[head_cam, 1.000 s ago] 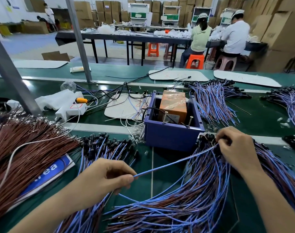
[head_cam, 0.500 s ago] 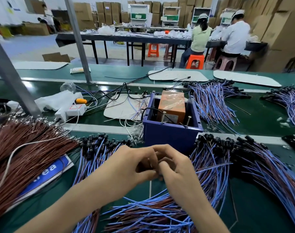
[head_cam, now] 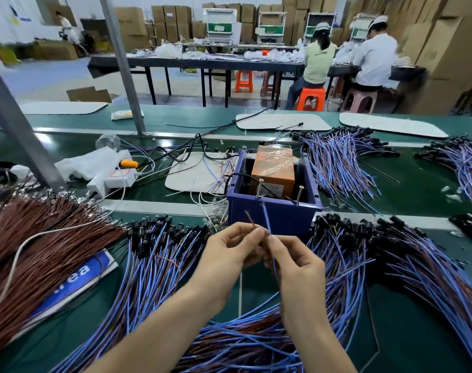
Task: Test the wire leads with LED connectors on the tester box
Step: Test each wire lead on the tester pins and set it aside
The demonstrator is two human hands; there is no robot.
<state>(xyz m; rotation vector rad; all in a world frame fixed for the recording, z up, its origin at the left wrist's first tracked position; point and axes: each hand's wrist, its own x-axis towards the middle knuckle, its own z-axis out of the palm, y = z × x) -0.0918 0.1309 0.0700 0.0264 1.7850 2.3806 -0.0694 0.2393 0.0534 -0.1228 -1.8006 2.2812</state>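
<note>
One wire pair is held up just in front of the tester box [head_cam: 272,224], which stands on the green counter [head_cam: 418,184]. The brown lead [head_cam: 250,219] is pinched by the left hand [head_cam: 229,254] and the blue lead [head_cam: 265,219] by the right hand [head_cam: 296,262]. Both hands are closed on the wires, and the two free ends are spread apart and point up toward the box. The LED end of this pair cannot be made out.

The step in hand is judged to be the presenting of the ends to the tester. Next, each end probably has to be touched to one of the two upright metal pins [head_cam: 260,187] at the near side of the box, and the ends must be kept apart.

The near wall of the box rises between the hands and the pins, so the ends have to be lifted over its rim. The air there is free. Piles of blue leads [head_cam: 154,265] lie close on both sides and below the wrists, where the trailing wire could be caught.
</note>
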